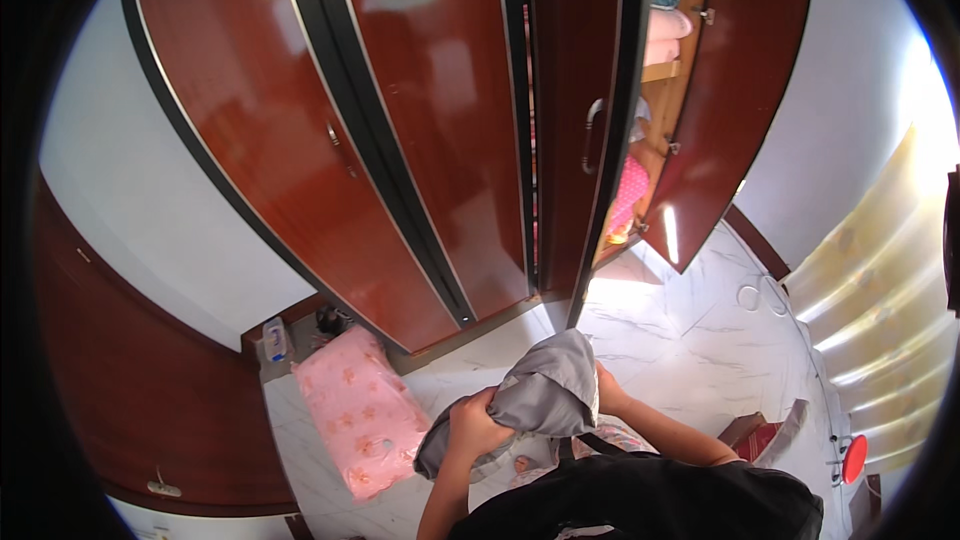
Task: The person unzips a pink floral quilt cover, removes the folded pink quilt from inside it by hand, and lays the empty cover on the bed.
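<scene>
A bundled grey fabric item (551, 382), its kind not clear, is held up in front of my body. My left hand (478, 424) grips its lower left part, with the cloth gathered under the fingers. At its right edge is my right hand (611, 388), closed on the fabric, its fingertips partly hidden behind it. Loose grey cloth hangs down past my left hand. On the floor to the left lies a pink bundle with a flower pattern (360, 412).
Ahead stands a tall red-brown wardrobe (442, 127); its right doors are open, showing folded pink bedding (664, 37) and pink dotted fabric (628, 191). A plastic container (276, 340) lies by the left wall. A yellow curtain (870, 300), a red round object (854, 459) and an open box (765, 435) are at right.
</scene>
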Demonstrator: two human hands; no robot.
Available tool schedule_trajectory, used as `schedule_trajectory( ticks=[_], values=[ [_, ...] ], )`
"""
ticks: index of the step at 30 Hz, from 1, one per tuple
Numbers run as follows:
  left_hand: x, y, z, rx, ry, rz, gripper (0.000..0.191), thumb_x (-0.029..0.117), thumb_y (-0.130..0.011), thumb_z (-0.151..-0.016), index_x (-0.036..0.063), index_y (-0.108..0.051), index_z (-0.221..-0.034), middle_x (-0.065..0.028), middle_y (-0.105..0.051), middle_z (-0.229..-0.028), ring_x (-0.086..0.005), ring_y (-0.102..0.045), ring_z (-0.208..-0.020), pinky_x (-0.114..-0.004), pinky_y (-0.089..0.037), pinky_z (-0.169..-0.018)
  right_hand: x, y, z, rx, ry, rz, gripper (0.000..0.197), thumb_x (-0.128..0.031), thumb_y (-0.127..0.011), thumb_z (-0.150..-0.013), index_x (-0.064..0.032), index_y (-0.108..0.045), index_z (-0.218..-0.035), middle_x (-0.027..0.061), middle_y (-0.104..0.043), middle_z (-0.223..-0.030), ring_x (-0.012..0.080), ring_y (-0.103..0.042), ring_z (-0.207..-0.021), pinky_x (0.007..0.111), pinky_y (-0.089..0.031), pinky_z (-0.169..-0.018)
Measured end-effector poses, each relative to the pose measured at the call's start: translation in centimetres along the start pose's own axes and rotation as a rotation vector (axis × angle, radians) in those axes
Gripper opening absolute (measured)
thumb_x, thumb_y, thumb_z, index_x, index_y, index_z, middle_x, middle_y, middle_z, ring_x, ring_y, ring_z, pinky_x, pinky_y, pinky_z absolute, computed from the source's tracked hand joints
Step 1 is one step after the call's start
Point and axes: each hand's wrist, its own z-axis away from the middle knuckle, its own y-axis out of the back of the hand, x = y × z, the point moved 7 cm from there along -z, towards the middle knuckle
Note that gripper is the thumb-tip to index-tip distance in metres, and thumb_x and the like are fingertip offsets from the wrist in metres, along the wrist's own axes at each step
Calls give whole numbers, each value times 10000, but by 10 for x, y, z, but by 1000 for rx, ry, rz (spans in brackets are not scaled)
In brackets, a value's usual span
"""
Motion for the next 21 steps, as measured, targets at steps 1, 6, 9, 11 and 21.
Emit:
schedule_trajectory(
  ticks=[1, 6, 9, 11, 21],
  values=[
    [1, -9, 0, 12, 19, 26, 442, 257, -701, -508, 32, -595, -873, -172, -601, -750, -341, -581, -706, -383, -466, -627, 8, 4, 6, 12, -4, 1, 611, -270, -647, -692, -48, -400, -1205, 193, -452, -1170, 330, -421, -1104, 372, -356, -911],
    [17, -62, -21, -15, 31, 18, 425, 256, -706, -514, 28, -594, -855, -183, -597, -722, -344, -583, -704, -378, -464, -620, 45, 38, 30, 169, -75, -110, 608, -255, -681, -668, -28, -421, -1170, 186, -492, -1127, 310, -521, -974, 362, -418, -825],
    [39, -90, -43, -17, 4, -2, 403, 237, -720, -495, 25, -596, -814, -181, -591, -699, -347, -581, -689, -376, -459, -611, 92, 55, 43, 268, -207, -220, 625, -241, -721, -635, -14, -435, -1142, 167, -552, -1039, 247, -592, -799, 336, -475, -718],
    [52, -115, -56, -1, -29, 24, 396, 230, -726, -486, 24, -595, -798, -181, -588, -692, -344, -581, -684, -372, -456, -605, 132, 53, 54, 158, -571, -423, 567, -200, -696, -666, -6, -437, -1132, 142, -569, -974, 220, -585, -792, 326, -490, -697],
    [187, -230, -207, 74, 24, 555, 362, -34, -661, -487, -37, -606, -845, -52, -620, -780, -154, -572, -700, -272, -454, -663, 331, 146, 93, 408, -1031, -1414, 920, -437, -640, -711, -15, -101, -1326, 264, -189, -1326, 376, -258, -1213, 538, -331, -910]
  ],
)
